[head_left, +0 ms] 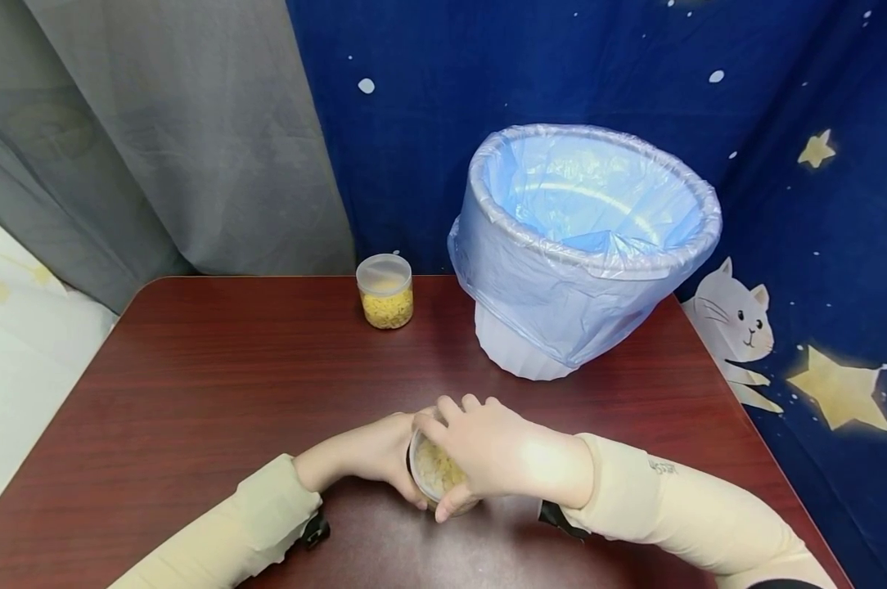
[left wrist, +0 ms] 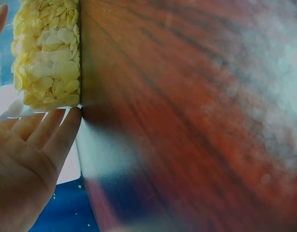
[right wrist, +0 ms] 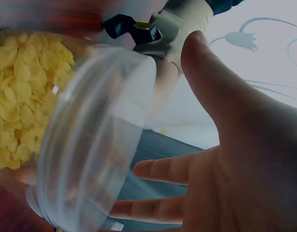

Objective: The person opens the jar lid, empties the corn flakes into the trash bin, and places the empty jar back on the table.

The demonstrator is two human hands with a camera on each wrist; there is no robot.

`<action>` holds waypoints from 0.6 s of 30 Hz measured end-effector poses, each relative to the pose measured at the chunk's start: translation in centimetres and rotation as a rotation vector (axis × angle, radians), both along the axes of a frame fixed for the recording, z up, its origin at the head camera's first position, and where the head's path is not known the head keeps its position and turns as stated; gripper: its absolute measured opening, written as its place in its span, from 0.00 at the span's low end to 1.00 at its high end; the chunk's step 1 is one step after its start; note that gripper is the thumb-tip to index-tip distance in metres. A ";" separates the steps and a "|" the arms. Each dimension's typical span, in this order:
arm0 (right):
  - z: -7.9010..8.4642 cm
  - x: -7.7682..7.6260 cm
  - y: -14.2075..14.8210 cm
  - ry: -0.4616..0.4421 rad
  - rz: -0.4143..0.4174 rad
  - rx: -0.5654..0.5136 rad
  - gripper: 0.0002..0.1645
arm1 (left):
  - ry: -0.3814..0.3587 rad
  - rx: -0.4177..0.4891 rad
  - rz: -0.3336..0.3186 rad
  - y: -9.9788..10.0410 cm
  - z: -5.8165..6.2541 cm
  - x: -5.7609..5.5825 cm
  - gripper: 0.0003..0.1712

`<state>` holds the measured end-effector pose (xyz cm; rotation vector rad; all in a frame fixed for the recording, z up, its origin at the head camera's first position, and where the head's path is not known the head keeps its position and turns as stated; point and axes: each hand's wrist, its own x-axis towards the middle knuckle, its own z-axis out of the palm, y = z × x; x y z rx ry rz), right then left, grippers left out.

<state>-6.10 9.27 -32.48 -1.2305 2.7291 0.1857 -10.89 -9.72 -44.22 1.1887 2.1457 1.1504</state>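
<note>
On the near part of the table [head_left: 215,384], a jar [head_left: 436,468] of yellow flakes [left wrist: 49,63] is gripped at its side by the curled fingers of the left hand [head_left: 386,448], seemingly for steadiness, while the right hand [head_left: 498,450] is held, fingers spread wide, over its lid [right wrist: 97,140].

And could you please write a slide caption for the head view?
Left hand holding a clear, round plastic jar of yellow flakes on a reddish-brown table, right hand spread over its top.
</note>
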 end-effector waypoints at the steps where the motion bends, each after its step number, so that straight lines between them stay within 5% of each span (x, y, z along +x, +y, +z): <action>1: -0.1 0.1 -0.1 0.006 0.002 0.009 0.56 | 0.001 0.003 -0.003 0.0 0.0 0.0 0.50; 18: -0.6 0.1 -0.3 0.099 0.106 0.068 0.54 | 0.024 -0.007 -0.003 -0.1 0.0 0.1 0.51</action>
